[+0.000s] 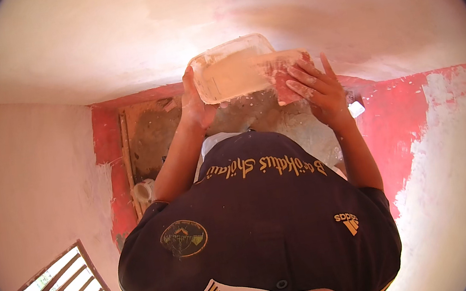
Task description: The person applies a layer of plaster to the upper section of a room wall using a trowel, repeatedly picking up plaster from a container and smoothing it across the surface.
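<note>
My left hand (196, 103) grips the left end of a pale, translucent rectangular tub (224, 74), which is smeared with a cream-coloured substance. In my right hand (319, 91) is a flat, reddish, paint-smudged rectangular piece (281, 64), held over the tub's right end, with my fingers lying across it. Both hands are raised in front of my dark shirt, close to a pale wall (140, 52). Whitish residue coats the fingers of my right hand. What lies in the bottom of the tub is hard to make out.
Below is a stained concrete floor (152, 129), edged by red paint (390, 126) partly covered with white. A white cylindrical container (144, 190) lies at the left, a small white object (356, 108) at the right. A barred window (58, 289) is in the lower-left wall.
</note>
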`<state>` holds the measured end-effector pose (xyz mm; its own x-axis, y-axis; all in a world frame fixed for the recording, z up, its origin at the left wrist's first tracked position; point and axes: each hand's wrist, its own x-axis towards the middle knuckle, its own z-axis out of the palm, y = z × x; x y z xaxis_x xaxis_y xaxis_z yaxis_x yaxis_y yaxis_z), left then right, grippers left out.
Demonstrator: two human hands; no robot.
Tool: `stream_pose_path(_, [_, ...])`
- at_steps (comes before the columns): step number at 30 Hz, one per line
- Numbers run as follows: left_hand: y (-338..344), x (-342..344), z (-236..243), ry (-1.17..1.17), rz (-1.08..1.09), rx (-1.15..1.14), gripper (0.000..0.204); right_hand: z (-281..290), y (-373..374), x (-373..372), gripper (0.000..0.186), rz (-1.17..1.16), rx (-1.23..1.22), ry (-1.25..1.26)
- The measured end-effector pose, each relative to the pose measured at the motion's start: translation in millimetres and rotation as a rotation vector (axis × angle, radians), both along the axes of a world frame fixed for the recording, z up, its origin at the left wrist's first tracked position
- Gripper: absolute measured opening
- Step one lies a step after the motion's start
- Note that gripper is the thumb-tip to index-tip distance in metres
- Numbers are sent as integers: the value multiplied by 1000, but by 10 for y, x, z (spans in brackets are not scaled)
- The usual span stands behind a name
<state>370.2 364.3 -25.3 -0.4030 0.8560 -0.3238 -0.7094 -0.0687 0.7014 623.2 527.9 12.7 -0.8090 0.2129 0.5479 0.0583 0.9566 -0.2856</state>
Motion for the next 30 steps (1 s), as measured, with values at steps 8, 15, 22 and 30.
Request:
stream_pose_path(8, [-164,-40,20,-20,16,54,57,-177,129,278,46,-38,68,-25])
stream_pose_path(15, [-219,-55,-102,20,100,30,59,-430,188,304,27,-187,7,143])
stream_pose_path(22, [-230,-113,-129,21,56,32,59,-470,-164,22,34,7,-21,127])
stream_pose_path(30, [-309,-108,-155,-19,102,48,64,-710,237,280,27,-155,35,100])
